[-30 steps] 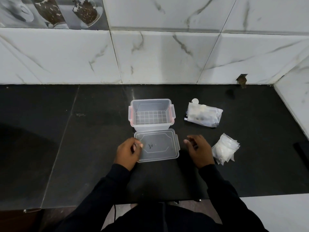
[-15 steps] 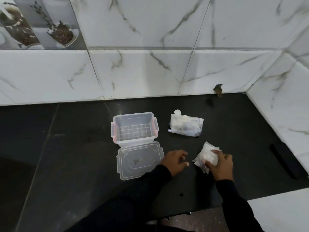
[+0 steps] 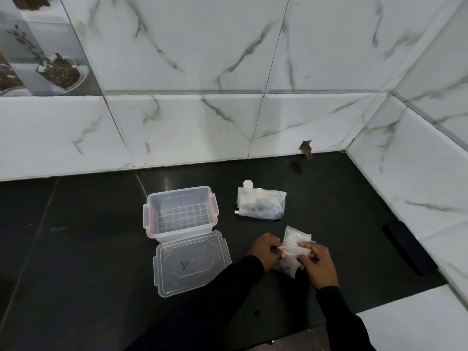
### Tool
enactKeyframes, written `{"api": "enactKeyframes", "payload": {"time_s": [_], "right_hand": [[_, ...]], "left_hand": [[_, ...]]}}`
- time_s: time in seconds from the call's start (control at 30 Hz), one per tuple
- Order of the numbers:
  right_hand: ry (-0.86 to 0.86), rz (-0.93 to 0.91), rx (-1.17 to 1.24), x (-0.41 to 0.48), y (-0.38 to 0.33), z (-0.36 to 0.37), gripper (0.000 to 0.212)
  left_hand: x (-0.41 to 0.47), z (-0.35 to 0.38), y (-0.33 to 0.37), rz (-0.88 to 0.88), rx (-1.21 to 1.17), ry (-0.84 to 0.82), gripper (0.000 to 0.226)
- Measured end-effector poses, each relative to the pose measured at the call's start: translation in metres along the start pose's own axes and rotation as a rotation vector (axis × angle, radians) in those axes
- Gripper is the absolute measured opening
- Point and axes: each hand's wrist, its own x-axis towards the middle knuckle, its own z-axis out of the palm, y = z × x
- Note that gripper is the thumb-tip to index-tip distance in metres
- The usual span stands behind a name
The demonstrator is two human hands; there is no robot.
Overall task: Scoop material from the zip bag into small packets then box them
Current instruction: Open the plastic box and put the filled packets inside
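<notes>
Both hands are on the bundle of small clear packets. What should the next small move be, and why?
Probably peel one packet free of the bundle of small packets. Both the left hand and the right hand pinch it, while the zip bag lies untouched behind and the open box shows nothing inside.

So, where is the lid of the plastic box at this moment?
In the head view the lid lies flat on the black counter, just in front of the open box and left of the left hand.
</notes>
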Motion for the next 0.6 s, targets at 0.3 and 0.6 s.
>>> {"api": "enactKeyframes", "payload": {"time_s": [0.3, 0.6], "right_hand": [[0.000, 0.016, 0.193, 0.010, -0.001, 0.008, 0.020], [-0.262, 0.174, 0.711, 0.011, -0.077, 0.037, 0.019]], "left_hand": [[0.013, -0.008, 0.010, -0.073, -0.101, -0.016, 0.016], [-0.023, -0.098, 0.014, 0.047, -0.272, 0.134, 0.015]]}}
